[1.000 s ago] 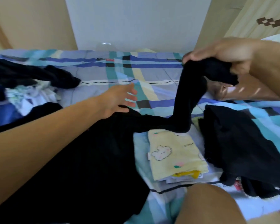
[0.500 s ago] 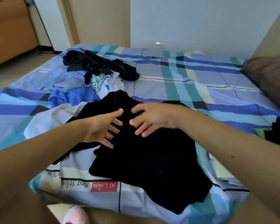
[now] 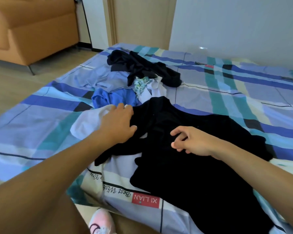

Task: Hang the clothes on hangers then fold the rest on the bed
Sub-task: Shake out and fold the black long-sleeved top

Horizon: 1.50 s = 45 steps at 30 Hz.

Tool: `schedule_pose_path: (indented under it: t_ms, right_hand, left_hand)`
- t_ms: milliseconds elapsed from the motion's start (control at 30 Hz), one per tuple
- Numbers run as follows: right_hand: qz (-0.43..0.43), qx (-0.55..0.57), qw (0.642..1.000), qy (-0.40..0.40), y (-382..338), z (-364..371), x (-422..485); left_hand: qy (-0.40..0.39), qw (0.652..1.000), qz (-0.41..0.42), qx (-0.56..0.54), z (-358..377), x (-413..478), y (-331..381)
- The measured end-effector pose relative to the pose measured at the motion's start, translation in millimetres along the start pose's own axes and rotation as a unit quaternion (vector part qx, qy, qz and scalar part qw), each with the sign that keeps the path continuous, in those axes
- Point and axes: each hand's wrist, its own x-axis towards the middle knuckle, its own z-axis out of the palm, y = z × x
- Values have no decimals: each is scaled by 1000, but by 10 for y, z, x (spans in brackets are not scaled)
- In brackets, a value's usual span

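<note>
**Black top spread on the bed, both hands on it**

The bed (image 3: 243, 102), under a sheet checked in blue, teal and cream, carries all the laundry. The black top (image 3: 201, 174) is the largest piece on it. It lies spread out close to the near edge, with one dark strap trailing off to the left.

Farther back is a loose heap: a dark navy garment (image 3: 142, 68) on top, a pale blue shirt (image 3: 105, 78), a bright blue piece (image 3: 113, 98) and a floral cloth (image 3: 140, 83) tucked among white fabric. A white garment (image 3: 88, 122) lies just beside the black top's left edge.

The left hand (image 3: 117, 127) lies flat where the white and black cloth meet, fingers extended. The right hand (image 3: 191, 142) rests on the middle of the black top with its fingers loosely bent. I cannot tell whether they nip any cloth.

An orange sofa (image 3: 32, 31) stands on the floor beyond the bed.
</note>
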Motion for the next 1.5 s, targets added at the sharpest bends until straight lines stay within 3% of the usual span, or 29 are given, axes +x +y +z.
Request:
schedule_pose_path:
  t_ms: [167, 267, 333, 467, 600, 700, 800, 867, 967, 1100, 1167, 1300, 1400, 1500]
  right_hand:
    - [-60, 11, 998, 21, -346, 202, 234]
    - [-100, -31, 994, 33, -578, 361, 339]
    - [-109, -53, 992, 34, -699, 460, 403]
    - [-92, 23, 995, 16, -861, 677, 477]
    - [21, 176, 984, -34, -988, 909, 452]
    - [35, 330, 943, 10, -1034, 991, 456]
    - [18, 509, 860, 28, -1069, 999, 458]
    - [-15, 570, 821, 20, -1089, 993, 472]
    - [-62, 604, 793, 55, -1148, 957, 507]
    - [-86, 630, 765, 102, -1228, 803, 567]
    - [-100, 646, 749, 105, -1257, 713, 605]
    - [-111, 627, 759, 135, -1305, 558, 620]
    - [-129, 618, 765, 128, -1315, 511, 591]
    - [-149, 611, 773, 85, -1287, 538, 557]
  left_hand:
    - [-164, 981, -95, 51, -2, -102, -309]
    - [-167, 983, -72, -6, 22, -144, -431]
    - [-142, 979, -67, -131, -47, -180, -463]
    - [-104, 871, -125, -463, -187, -251, -439]
    - [-68, 797, -140, -584, -211, -224, -483]
    - [-100, 776, -110, -612, -275, -220, -513]
    - [-115, 764, -92, -628, -313, -205, -560]
    - [-130, 750, -85, -642, -323, -196, -576]
    - [-138, 735, -71, -660, -371, -212, -607]
    - [-139, 727, -77, -668, -461, -244, -734]
    - [-177, 723, -102, -660, -543, -265, -815]
    - [-332, 780, -94, -522, -665, -314, -969]
    - [-277, 849, -53, -446, -629, -309, -908]
    - [-199, 861, -33, -468, -533, -245, -720]
